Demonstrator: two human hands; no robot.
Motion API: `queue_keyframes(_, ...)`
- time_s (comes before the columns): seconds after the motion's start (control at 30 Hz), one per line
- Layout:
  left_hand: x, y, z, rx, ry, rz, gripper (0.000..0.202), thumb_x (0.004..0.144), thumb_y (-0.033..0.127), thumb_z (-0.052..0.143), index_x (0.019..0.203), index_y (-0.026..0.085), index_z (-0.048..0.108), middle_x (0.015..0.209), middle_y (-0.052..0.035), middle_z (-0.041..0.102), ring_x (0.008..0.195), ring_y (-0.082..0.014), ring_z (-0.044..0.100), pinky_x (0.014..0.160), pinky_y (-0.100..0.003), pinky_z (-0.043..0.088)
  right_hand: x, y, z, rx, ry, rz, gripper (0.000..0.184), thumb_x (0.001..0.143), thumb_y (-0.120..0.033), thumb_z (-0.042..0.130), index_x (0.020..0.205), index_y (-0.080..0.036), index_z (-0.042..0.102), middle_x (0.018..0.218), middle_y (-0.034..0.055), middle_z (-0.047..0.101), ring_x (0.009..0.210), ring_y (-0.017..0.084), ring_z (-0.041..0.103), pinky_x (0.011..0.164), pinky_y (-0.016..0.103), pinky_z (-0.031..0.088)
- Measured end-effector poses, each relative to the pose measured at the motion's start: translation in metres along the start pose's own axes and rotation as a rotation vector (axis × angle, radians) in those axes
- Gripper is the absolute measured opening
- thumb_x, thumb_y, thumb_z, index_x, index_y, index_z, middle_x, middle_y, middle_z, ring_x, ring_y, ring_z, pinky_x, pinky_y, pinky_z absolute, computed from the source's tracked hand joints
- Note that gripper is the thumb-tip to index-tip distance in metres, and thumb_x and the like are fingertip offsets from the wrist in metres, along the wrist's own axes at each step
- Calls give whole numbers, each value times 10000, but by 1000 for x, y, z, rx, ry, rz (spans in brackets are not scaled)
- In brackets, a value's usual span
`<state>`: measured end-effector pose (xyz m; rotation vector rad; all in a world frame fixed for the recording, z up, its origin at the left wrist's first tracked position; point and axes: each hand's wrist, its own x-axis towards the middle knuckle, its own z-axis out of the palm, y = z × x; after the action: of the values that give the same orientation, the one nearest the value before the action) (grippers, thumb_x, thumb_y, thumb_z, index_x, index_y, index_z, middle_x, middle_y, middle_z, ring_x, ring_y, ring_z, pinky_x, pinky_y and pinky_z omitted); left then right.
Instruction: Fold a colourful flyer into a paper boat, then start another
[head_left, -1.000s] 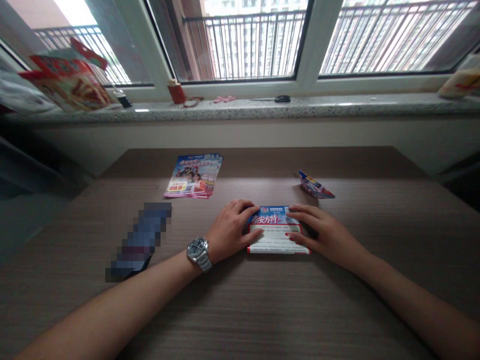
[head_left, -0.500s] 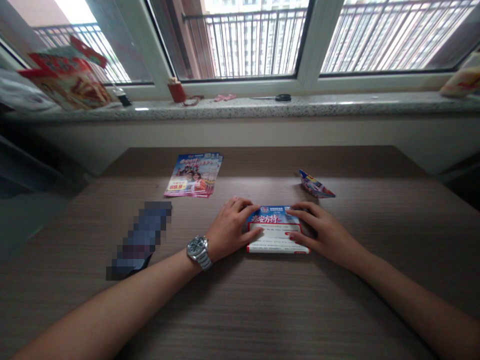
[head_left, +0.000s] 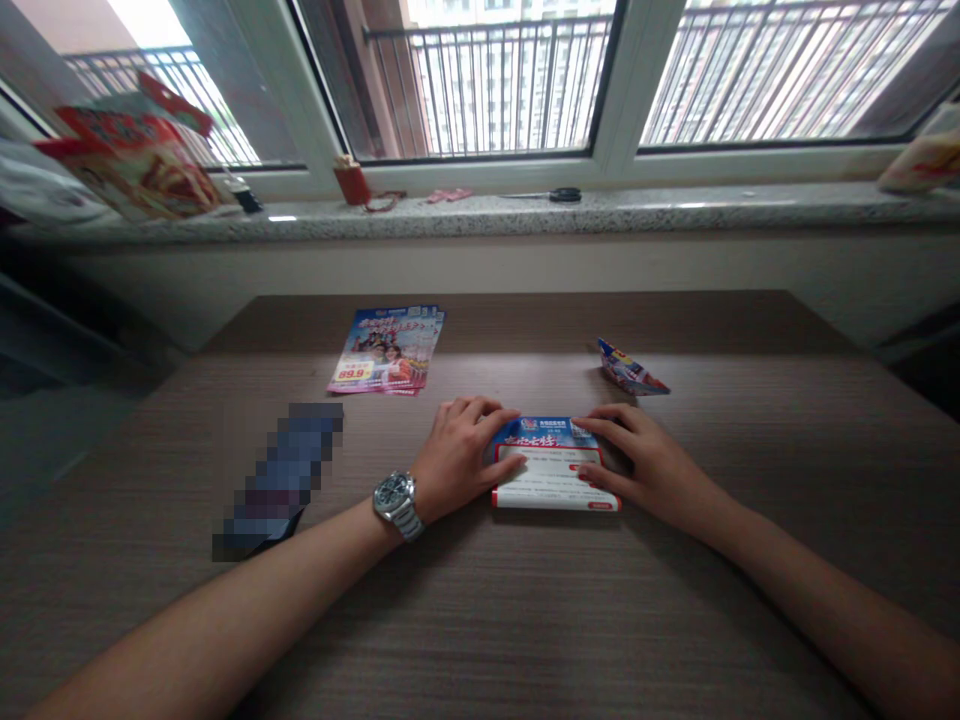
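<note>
Touches a folded flyer (head_left: 544, 488) near the middle of the table (head_left: 510, 630), with the left hand (head_left: 461, 450) over its left edge and the right hand (head_left: 664, 460) over its right, thumbs spread from fingers; cannot tell whether pinching the paper. Leaves room toward the table's far edge, between a paper boat (head_left: 630, 372) at right and stacked leaflets (head_left: 390, 350) at left.

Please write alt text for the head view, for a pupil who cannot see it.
A person's left hand and right hand touch a folded leaflet on a brown table. Beyond lie a leaflet stack, left, and a folded-paper piece, right; scissors rest on the windowsill.
</note>
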<state>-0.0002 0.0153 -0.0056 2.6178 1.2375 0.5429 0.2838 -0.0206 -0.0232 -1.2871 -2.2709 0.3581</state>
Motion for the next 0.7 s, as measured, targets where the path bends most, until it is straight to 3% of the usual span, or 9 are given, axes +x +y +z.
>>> queue_keyframes(0.7, 1, -1, 1, -25, -4, -24, 433, 878, 418, 718, 1270, 279, 601, 1210, -47, 624, 1115, -263, 550, 937, -418, 402, 2, 2, 5, -25, 55, 94, 365, 878, -353, 712, 1211, -214, 658, 1140, 119, 597, 1101, 303, 566, 962, 475, 486)
